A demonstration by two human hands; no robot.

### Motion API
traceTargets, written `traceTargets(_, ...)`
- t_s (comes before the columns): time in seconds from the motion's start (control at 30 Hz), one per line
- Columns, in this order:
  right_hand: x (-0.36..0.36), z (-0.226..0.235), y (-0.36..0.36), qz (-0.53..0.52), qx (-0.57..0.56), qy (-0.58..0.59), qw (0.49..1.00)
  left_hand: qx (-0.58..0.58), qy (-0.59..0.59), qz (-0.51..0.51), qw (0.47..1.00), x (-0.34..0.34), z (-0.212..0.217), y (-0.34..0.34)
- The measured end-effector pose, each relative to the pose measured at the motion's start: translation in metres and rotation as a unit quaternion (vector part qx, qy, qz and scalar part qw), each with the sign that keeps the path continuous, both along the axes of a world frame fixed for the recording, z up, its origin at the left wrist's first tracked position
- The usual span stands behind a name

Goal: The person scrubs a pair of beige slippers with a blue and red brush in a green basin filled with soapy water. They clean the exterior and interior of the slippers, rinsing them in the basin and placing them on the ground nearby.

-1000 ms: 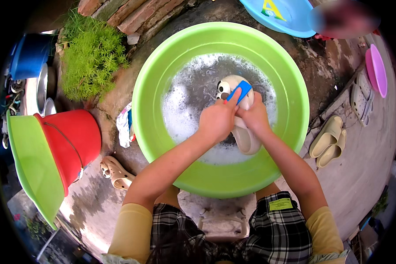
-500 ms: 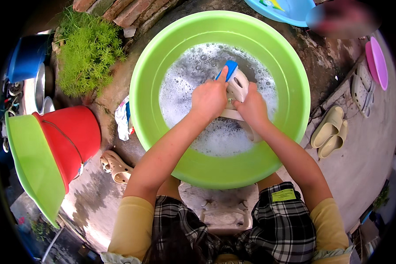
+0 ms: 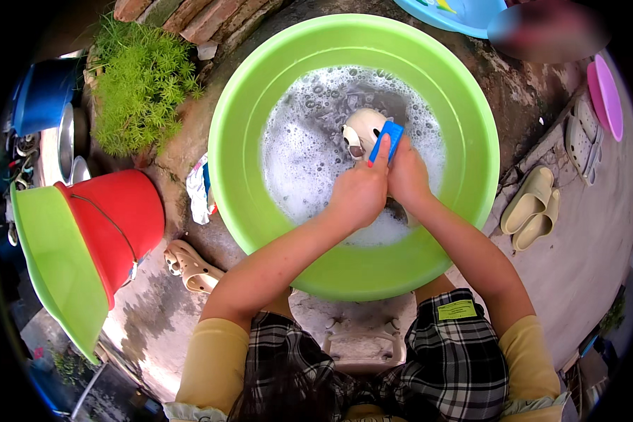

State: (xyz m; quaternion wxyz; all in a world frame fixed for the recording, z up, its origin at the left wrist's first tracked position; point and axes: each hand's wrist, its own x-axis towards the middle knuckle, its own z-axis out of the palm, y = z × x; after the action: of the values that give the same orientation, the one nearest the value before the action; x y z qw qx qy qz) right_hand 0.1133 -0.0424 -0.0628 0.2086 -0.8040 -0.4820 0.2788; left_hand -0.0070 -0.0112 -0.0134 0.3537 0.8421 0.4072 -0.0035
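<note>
pale clog [image 3: 362, 125] centre of frame, over suds [image 3: 295, 169] in green basin [image 3: 475, 165]. right grip [image 3: 406, 176] closed around clog; left grip [image 3: 359, 193] clasps blue brush-like tool [image 3: 392, 130]. clog probably light, springy, sturdy, slippery when soapy; side wall likely surest hold.

Pale clog [image 3: 363, 125] partly hidden (by hands [image 3: 359, 194]); blue basin [image 3: 475, 17] cut off.

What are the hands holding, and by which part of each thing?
The left hand grips a blue scrubber by its near end, one finger along it. The right hand seems to hold a pale shoe by its side; exact grip hidden.
</note>
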Motion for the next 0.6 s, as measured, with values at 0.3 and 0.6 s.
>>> traceTargets(0.3,-0.005,0.009,0.004,-0.016,-0.04,-0.002,0.999,0.013,-0.016,0.036,0.999,0.003,-0.017,0.011)
traceTargets(0.6,0.003,0.004,0.0,-0.015,-0.059,0.013,0.998,-0.05,-0.038,0.037,0.997,0.006,-0.007,0.007)
